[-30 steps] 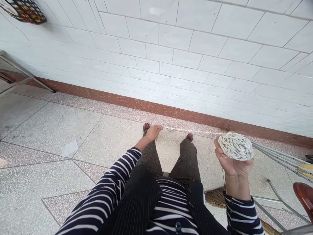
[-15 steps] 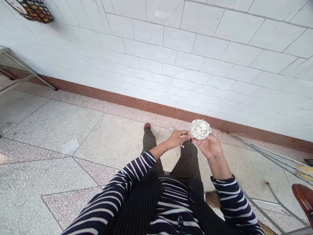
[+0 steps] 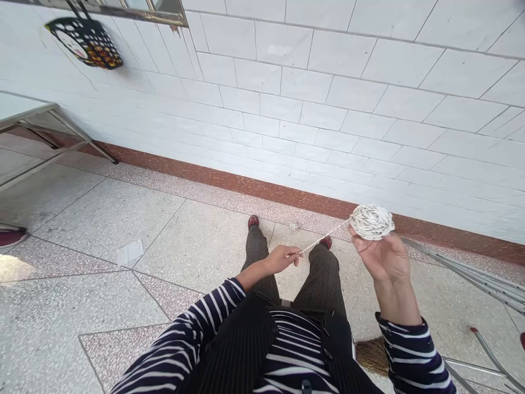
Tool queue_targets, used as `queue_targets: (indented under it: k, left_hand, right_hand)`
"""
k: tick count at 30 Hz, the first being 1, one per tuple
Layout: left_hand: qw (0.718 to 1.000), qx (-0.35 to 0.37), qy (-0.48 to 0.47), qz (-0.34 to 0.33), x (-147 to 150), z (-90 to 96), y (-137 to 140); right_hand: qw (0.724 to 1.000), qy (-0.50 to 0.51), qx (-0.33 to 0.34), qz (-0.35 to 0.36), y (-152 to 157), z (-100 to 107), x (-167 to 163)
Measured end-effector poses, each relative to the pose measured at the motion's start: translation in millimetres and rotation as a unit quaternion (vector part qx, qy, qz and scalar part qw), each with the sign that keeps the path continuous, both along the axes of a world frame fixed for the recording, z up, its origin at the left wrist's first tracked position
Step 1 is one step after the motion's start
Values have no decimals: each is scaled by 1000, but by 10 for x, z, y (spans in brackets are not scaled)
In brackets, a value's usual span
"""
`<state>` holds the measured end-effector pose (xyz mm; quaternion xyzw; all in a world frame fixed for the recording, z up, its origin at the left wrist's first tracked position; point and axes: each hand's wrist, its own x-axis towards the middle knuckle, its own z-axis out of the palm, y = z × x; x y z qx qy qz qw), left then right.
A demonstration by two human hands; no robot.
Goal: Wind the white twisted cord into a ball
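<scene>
My right hand holds up a ball of white cord flecked with dark strands, its fingers under and around the lower side. From the ball's left side a taut length of cord slopes down to my left hand, which pinches it between closed fingers in front of my knees. Both hands are in mid-air, well apart. On the floor near the wall, between my feet, lies a small whitish clump, too small to tell what it is.
White tiled wall stands ahead. A metal-legged table is at left, below a hanging patterned bag. White paper lies on the floor. A shoe shows far left. Metal poles and broom bristles are at right.
My hands have moved apart, the right with the ball to the right, the left down and slightly left. Cord now stretches between them. The view has tilted, showing more of the table and bag.
</scene>
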<state>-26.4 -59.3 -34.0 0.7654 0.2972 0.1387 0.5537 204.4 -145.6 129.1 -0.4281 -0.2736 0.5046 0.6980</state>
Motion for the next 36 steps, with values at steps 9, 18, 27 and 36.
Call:
queue_targets:
  k: [9, 18, 27, 36]
  left_hand:
    - [988, 59, -89, 112, 314, 470, 87]
    - [995, 5, -80, 65, 294, 352, -161]
    - [998, -22, -34, 46, 55, 208, -289]
    - [996, 72, 61, 0, -57, 363, -221]
  right_hand:
    - [986, -16, -91, 139, -17, -307, -545]
    - [986, 0, -96, 134, -53, -189, -308]
    - [987, -62, -132, 70, 82, -172, -151]
    - [980, -173, -100, -20, 269, -55, -90]
